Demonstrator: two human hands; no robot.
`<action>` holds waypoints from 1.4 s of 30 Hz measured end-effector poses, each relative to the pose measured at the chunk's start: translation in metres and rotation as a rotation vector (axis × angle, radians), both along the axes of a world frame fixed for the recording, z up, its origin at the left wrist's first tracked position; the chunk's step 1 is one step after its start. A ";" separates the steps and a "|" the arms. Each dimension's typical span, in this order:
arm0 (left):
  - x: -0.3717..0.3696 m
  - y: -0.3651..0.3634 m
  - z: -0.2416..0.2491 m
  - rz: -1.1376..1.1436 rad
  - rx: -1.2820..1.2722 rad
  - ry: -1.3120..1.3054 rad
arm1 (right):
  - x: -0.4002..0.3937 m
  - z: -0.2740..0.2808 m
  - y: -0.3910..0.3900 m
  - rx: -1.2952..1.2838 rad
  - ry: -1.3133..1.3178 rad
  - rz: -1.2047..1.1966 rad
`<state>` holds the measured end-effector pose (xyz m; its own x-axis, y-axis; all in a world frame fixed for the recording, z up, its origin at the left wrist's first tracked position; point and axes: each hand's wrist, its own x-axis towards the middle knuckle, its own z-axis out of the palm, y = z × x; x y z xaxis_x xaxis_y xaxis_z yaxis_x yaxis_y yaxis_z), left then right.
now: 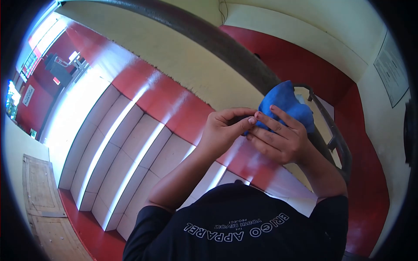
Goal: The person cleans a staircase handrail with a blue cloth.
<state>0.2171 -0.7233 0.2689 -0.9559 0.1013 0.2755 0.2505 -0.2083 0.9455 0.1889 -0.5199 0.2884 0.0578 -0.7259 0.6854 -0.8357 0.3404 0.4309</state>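
A crumpled blue cloth (285,102) is bunched up against the dark metal handrail. My right hand (281,137) lies over the cloth's near side with its fingers bent and slightly apart. Its thumb is out of sight, and the cloth appears held in it. Close on the left is my left hand (224,130), its thumb and index finger pinched together at the cloth's left edge, touching the right hand's fingertips. What sits inside that pinch is hidden. Dark reddish marks show on the right hand's fingertips.
The thick handrail (187,24) runs from the top left down to the right, ending in a bracketed bend (342,145). Tiled steps (130,148) descend on the left beside a red floor strip (183,111). A wooden door (43,187) stands lower left. A paper notice (392,65) hangs on the right wall.
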 end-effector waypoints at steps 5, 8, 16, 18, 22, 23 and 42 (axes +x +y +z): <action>0.035 -0.005 0.006 -0.017 0.073 0.010 | 0.031 0.006 -0.011 0.015 -0.055 0.034; 0.046 -0.009 0.007 -0.025 0.056 0.030 | 0.040 0.008 -0.012 0.060 -0.063 0.023; 0.054 -0.008 0.007 -0.024 0.004 -0.006 | 0.048 0.006 -0.005 0.129 -0.021 -0.027; 0.054 -0.005 0.007 -0.006 -0.012 -0.013 | 0.049 0.006 -0.004 0.141 0.001 -0.024; 0.044 -0.002 0.001 -0.023 0.025 -0.073 | 0.050 0.005 -0.003 0.229 0.017 -0.026; 0.040 0.000 -0.004 -0.033 0.043 -0.098 | 0.050 0.005 -0.003 0.257 0.036 -0.023; 0.015 0.002 0.001 -0.047 -0.161 0.046 | 0.014 0.008 0.012 0.195 -0.011 -0.010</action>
